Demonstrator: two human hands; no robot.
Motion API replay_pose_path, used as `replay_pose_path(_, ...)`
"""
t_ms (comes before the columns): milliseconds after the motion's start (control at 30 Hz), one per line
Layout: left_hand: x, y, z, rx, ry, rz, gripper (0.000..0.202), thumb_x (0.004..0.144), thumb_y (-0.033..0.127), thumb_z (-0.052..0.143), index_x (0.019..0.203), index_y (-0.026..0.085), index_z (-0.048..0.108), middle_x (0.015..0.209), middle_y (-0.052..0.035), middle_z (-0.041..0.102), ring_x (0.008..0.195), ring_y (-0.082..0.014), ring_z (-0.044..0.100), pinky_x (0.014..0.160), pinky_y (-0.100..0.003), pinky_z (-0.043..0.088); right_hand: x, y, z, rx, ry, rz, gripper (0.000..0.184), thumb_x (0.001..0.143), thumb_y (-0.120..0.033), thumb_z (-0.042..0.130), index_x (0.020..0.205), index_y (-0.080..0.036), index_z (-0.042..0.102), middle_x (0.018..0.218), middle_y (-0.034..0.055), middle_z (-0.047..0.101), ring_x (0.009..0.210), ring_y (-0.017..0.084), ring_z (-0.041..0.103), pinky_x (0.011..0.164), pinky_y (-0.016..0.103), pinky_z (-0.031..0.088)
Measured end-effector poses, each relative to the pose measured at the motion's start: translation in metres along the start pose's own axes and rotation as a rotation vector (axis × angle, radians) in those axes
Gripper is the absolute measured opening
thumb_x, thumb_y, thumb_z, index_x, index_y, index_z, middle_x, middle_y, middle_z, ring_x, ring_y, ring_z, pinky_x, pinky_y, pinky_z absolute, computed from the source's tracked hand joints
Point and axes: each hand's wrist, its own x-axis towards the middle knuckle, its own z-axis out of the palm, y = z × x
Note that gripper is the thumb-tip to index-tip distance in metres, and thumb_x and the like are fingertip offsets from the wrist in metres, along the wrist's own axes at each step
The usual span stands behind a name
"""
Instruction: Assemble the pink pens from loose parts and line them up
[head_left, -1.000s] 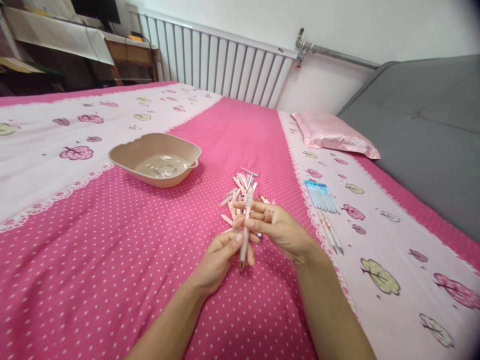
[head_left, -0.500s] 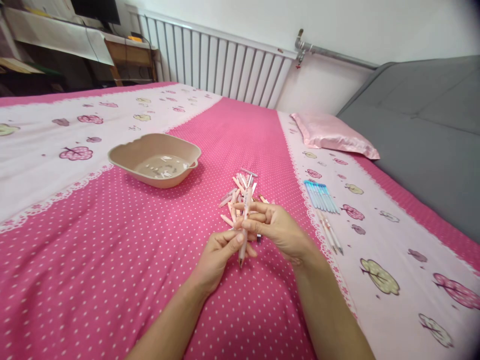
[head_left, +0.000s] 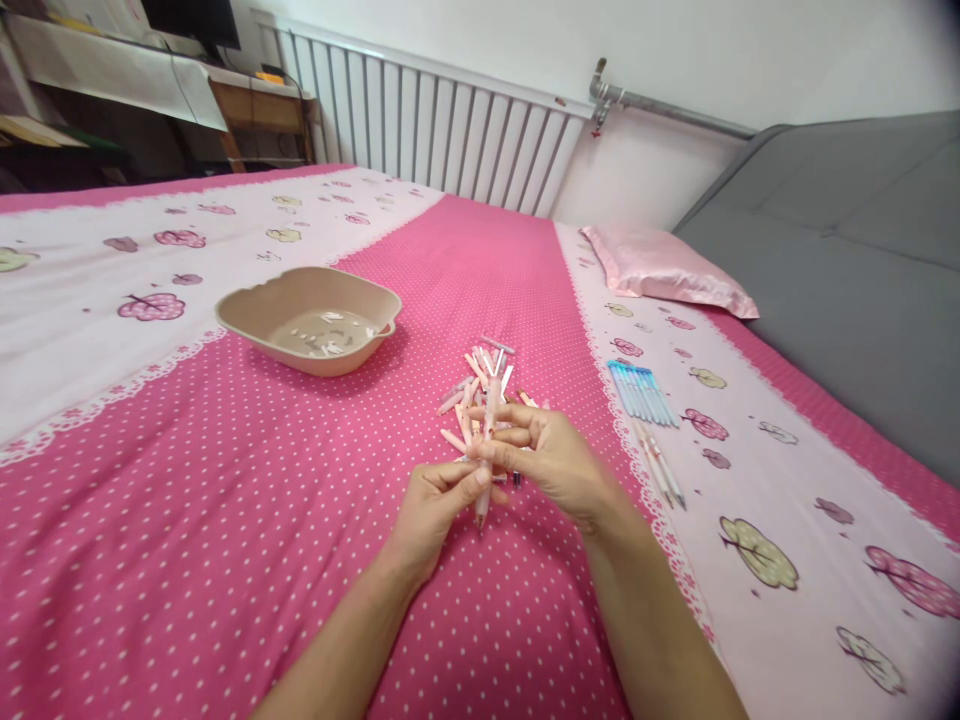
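Between my two hands is a pale pink pen (head_left: 484, 505), its tip pointing down toward me. My left hand (head_left: 442, 500) pinches the lower barrel between thumb and fingers. Higher up, the fingers of my right hand (head_left: 536, 450) close on the same pen. Just beyond lies a loose pile of pink and white pens and pen parts (head_left: 472, 395), partly hidden by my hands. To the right, a row of blue-capped pens (head_left: 643, 394) rests side by side, with a few pale pens (head_left: 660, 465) lying just nearer to me.
A beige plastic basin (head_left: 307, 320) with small white pieces inside stands on the pink dotted bedspread (head_left: 300, 520), left of the pile. Farther back are a pink pillow (head_left: 667, 270), a grey headboard (head_left: 840, 260), a white radiator (head_left: 435, 120) and a desk (head_left: 127, 75).
My hands and the pen have shifted very slightly, and the pen appears turned a little in my fingers. The basin, the pile and the row of pens stay where they were.
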Motion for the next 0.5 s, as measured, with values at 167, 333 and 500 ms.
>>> replay_pose_path(167,0.0004,0.0004,-0.0001,-0.001,0.027,-0.015,0.03,0.071,0.041,0.069,0.06,0.013,0.07,0.053,-0.0035,0.062,0.053,-0.0116,0.052,0.058,-0.024,0.039,0.0014,0.0019,-0.0011,-0.022,-0.003,0.002,0.049,0.062,-0.025,0.078,0.108,-0.016,0.062,0.073,0.0024,0.069,0.066,0.014,0.063,0.063,0.028,0.052)
replay_pose_path(333,0.0007,0.0048,0.0043,-0.06,0.071,-0.015,0.03,0.06,0.04,0.077,0.06,0.012,0.066,0.05,-0.0013,0.061,0.047,-0.0088,0.05,0.054,-0.022,0.04,0.0026,0.006,0.0,-0.1,-0.012,-0.005,0.053,0.066,-0.031,0.075,0.113,-0.015,0.059,0.072,0.0027,0.069,0.066,0.015,0.063,0.062,0.028,0.05)
replay_pose_path(500,0.0,0.006,0.0063,-0.077,0.06,-0.007,0.032,0.059,0.037,0.078,0.057,0.012,0.059,0.045,0.0007,0.056,0.044,-0.007,0.046,0.05,-0.02,0.038,0.0044,0.0088,0.0018,-0.12,-0.009,0.0,0.055,0.065,-0.033,0.075,0.114,-0.014,0.059,0.075,0.0037,0.07,0.069,0.015,0.064,0.065,0.028,0.048)
